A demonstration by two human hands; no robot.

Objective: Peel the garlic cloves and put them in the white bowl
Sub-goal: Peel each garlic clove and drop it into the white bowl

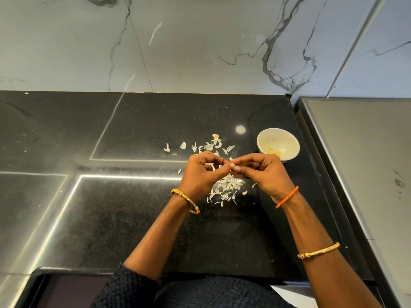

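Both of your hands meet over the middle of the black counter [138,218], and between them you hold one garlic clove [232,166]. Your left hand [200,174] has its fingers curled in, its thumb and forefinger pinching the clove from the left; your right hand [262,172] is curled the same way and pinches it from the right, so the clove sits at the fingertips of both hands, lifted above the counter. You wear a gold bangle [185,201] on the left wrist, an orange thread band [287,197] on the right wrist, and a second gold bangle [318,251] further up the right forearm. Directly under your hands and a little toward the near edge lies a heap of papery garlic skins [224,190]; a looser scatter of peels [209,145] lies just beyond your hands, toward the wall. The white bowl [278,141] stands on the counter beyond your right hand and to its right, close to the counter's right edge and near the hand without touching it. Inside it, at the bottom, a few pale peeled cloves [274,151] rest together; how many, you cannot tell. Past the right edge runs a grey ledge [360,156], and a veined marble wall [200,41] rises along the far edge.
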